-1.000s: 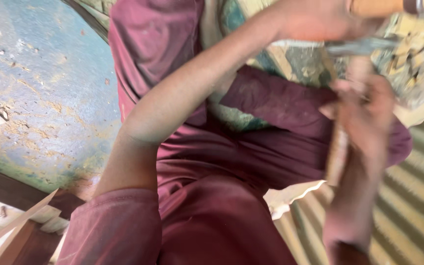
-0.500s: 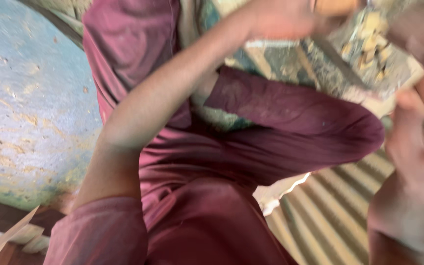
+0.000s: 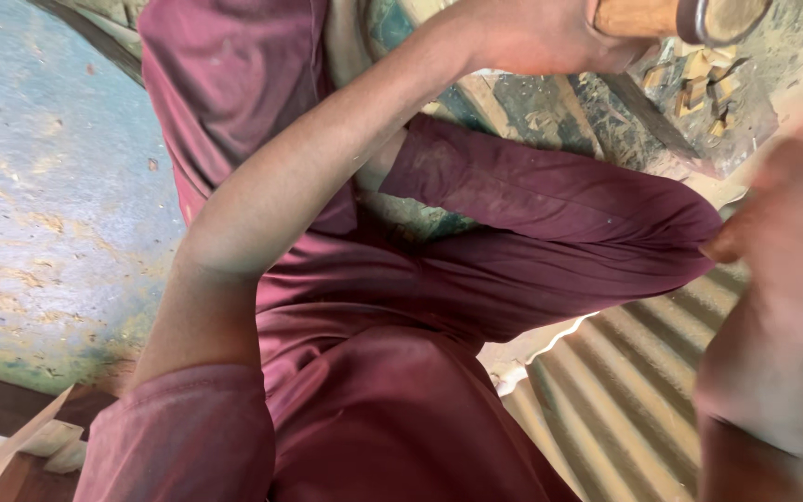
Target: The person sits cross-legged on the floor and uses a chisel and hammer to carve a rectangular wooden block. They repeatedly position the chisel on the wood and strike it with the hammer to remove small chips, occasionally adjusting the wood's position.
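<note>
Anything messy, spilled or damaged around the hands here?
Yes. Wood chips lie scattered beside the left hand, which grips a wooden handle with a metal band. The blue-green floor is worn and flaked, paint patchy. The corrugated sheet has a ragged edge. The right hand is too blurred to tell what it holds.

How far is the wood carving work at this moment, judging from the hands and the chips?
Done: wood chips already lie on the worn surface at top right, so some cutting has happened. In hand: the left hand grips a wooden handle with a metal ring. The right hand is blurred, and what it holds is unclear. Left: the workpiece is not visible, so the remainder cannot be judged.
</note>
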